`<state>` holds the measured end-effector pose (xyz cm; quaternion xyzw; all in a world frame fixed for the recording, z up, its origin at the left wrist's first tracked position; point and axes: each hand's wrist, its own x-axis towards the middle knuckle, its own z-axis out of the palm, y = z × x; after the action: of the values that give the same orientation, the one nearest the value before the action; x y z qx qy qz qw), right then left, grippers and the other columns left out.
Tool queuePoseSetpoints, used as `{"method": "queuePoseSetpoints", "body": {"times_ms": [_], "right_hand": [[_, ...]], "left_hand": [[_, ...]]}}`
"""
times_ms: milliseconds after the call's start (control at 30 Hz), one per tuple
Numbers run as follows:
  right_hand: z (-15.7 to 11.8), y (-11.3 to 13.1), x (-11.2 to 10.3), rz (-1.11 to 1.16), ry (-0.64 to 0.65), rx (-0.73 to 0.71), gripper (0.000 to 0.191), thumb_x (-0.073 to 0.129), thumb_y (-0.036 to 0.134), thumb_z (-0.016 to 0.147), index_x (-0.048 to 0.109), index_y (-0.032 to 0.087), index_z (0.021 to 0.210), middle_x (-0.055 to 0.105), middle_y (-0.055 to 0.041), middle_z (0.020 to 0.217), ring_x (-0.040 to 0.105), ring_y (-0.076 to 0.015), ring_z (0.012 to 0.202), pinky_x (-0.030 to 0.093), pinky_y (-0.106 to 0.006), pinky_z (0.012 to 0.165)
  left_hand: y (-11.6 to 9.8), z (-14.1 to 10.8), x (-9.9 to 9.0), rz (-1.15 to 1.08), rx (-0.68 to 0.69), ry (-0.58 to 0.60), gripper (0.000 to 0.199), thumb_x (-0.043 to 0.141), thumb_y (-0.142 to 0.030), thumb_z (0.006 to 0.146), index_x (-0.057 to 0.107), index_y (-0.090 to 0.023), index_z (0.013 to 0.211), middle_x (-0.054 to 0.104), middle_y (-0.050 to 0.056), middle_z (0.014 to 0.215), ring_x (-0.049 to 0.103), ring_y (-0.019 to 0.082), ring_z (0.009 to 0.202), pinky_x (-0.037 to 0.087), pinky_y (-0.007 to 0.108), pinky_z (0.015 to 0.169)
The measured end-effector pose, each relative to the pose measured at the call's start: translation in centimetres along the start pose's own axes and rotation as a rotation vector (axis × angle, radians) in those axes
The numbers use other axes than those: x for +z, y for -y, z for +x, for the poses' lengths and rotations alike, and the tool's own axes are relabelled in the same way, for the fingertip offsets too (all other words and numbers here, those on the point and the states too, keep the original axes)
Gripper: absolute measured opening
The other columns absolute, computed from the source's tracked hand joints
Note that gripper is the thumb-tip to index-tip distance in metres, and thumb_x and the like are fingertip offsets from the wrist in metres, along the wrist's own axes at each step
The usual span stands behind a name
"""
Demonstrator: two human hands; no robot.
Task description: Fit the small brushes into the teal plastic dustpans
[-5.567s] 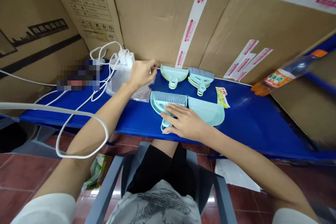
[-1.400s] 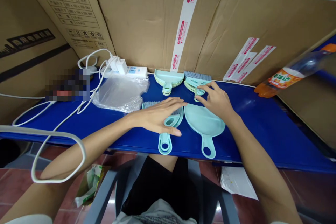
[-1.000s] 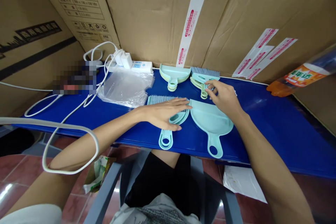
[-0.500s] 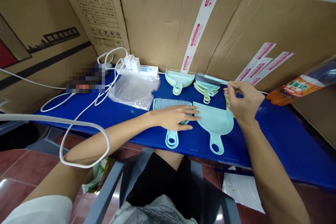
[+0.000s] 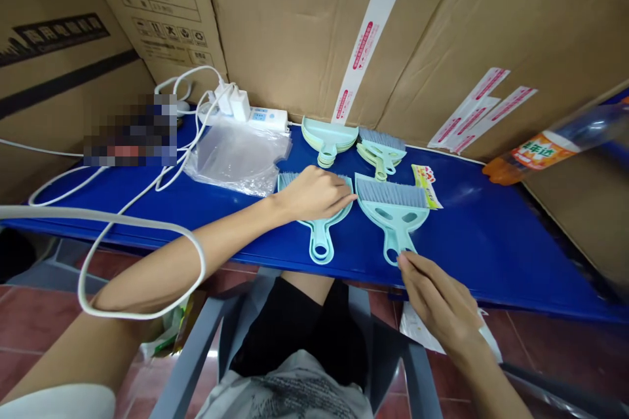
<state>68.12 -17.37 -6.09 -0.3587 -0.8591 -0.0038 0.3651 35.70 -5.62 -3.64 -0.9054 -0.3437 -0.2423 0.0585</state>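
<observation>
A brush (image 5: 396,195) now lies on the previously bare dustpan (image 5: 367,207) right of centre; the right fingers (image 5: 417,275) are lower, at its handle end; the left fingers (image 5: 339,200), spread earlier, curl.

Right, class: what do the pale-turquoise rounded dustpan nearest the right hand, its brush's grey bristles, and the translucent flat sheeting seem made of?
Pale-turquoise rounded dustpan: probably moulded plastic, smooth and satin, with a crisp rim.
Grey bristles: likely synthetic, matt, straight strands; natural hair isn't ruled out.
Translucent flat sheeting: apparently thin plastic film, glossy, with bright creases.
</observation>
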Motion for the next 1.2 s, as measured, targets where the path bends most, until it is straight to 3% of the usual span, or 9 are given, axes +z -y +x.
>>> {"method": "queuePoseSetpoints", "body": {"times_ms": [100,167,267,400,533,633,833,967,1200], "right_hand": [[1.8,0.4,0.0,-0.176,0.019,-0.24,0.093,0.074,0.002,0.093,0.044,0.038,0.174,0.086,-0.0066,0.118,0.086,-0.035,0.09,0.075,-0.046,0.073],[2.7,0.8,-0.1,-0.212,0.046,-0.295,0.085,0.077,0.005,0.093,0.054,0.034,0.169,0.087,-0.0062,0.113,0.086,-0.0323,0.086,0.073,-0.043,0.071],[3.4,0.8,-0.4,-0.258,0.001,-0.277,0.066,0.079,0.007,0.092,0.07,0.032,0.152,0.087,-0.0052,0.11,0.086,-0.0283,0.082,0.07,-0.039,0.069],[4.9,-1.2,-0.8,-0.268,-0.073,-0.111,0.066,0.069,0.005,0.094,0.067,0.037,0.152,0.084,-0.0072,0.121,0.085,-0.0293,0.099,0.07,-0.042,0.082],[6.2,-4.5,-1.2,-0.217,0.304,-0.145,0.092,0.053,-0.003,0.089,0.044,0.036,0.172,0.055,-0.0102,0.17,0.054,-0.0381,0.156,0.057,-0.064,0.12],[5.6,-6.0,-1.3,-0.185,0.488,-0.167,0.104,0.049,-0.006,0.085,0.03,0.036,0.178,0.039,-0.0075,0.18,0.033,-0.0367,0.168,0.045,-0.069,0.129],[3.0,-6.0,-0.5,-0.099,0.302,-0.192,0.071,0.062,0.004,0.1,0.052,0.028,0.166,0.064,-0.0124,0.161,0.051,-0.0336,0.159,0.05,-0.063,0.128],[3.2,-5.4,0.3,-0.086,0.245,-0.225,0.047,0.066,0.004,0.099,0.065,0.02,0.143,0.066,-0.0183,0.157,0.051,-0.0359,0.159,0.053,-0.062,0.125],[3.4,-5.1,-0.3,0.0,0.141,-0.298,0.054,0.061,0.006,0.098,0.061,0.028,0.147,0.075,-0.01,0.147,0.073,-0.032,0.136,0.066,-0.053,0.109]], "left_hand": [[0.4,0.1,0.1,0.072,0.017,-0.044,0.056,0.04,-0.038,0.116,0.071,-0.019,0.073,0.073,0.01,0.071,0.07,0.023,0.066,0.029,0.038,0.054],[0.6,0.1,0.3,0.085,0.026,-0.051,0.054,0.041,-0.037,0.115,0.07,-0.019,0.073,0.072,0.009,0.07,0.069,0.023,0.065,0.026,0.038,0.054],[0.7,0.0,0.4,0.097,0.037,-0.042,0.053,0.041,-0.035,0.115,0.07,-0.018,0.074,0.072,0.01,0.071,0.07,0.024,0.066,0.027,0.039,0.055],[0.7,0.1,0.3,0.11,0.059,-0.023,0.054,0.04,-0.035,0.115,0.07,-0.018,0.074,0.072,0.01,0.072,0.071,0.024,0.069,0.029,0.039,0.055],[0.8,0.1,0.3,0.115,0.064,-0.027,0.055,0.04,-0.035,0.116,0.07,-0.018,0.073,0.072,0.01,0.071,0.07,0.024,0.068,0.029,0.039,0.055],[0.9,0.1,0.4,0.121,0.079,-0.041,0.052,0.041,-0.033,0.115,0.07,-0.018,0.074,0.072,0.01,0.072,0.07,0.024,0.068,0.029,0.038,0.055],[1.1,-0.1,0.6,0.157,0.089,-0.05,0.052,0.042,-0.034,0.116,0.07,-0.017,0.075,0.072,0.008,0.071,0.072,0.023,0.071,0.027,0.038,0.054],[1.1,-0.1,0.5,0.167,0.098,-0.06,0.053,0.043,-0.034,0.116,0.069,-0.018,0.073,0.071,0.007,0.069,0.071,0.023,0.069,0.026,0.039,0.053],[1.2,0.0,0.3,0.159,0.048,-0.064,0.051,0.044,-0.033,0.114,0.07,-0.019,0.073,0.073,0.007,0.07,0.071,0.023,0.066,0.029,0.039,0.054]]}}
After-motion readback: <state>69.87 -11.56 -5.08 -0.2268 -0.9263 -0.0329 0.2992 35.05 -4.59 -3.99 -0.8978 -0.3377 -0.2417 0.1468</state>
